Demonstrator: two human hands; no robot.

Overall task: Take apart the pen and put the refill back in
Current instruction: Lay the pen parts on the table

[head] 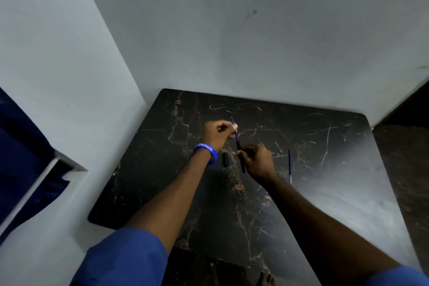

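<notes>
Left hand [218, 132] pinches the thin, flexible refill [234, 129] near its end; right hand [256, 161] closes around the light, rigid barrel [241, 158].

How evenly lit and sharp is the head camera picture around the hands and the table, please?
Head view: dim overall; pale glare washes the table's right side; wide-angle bending curves the walls; the left hand and right hand look slightly soft, and the dark pen barrel blends into the tabletop.
</notes>
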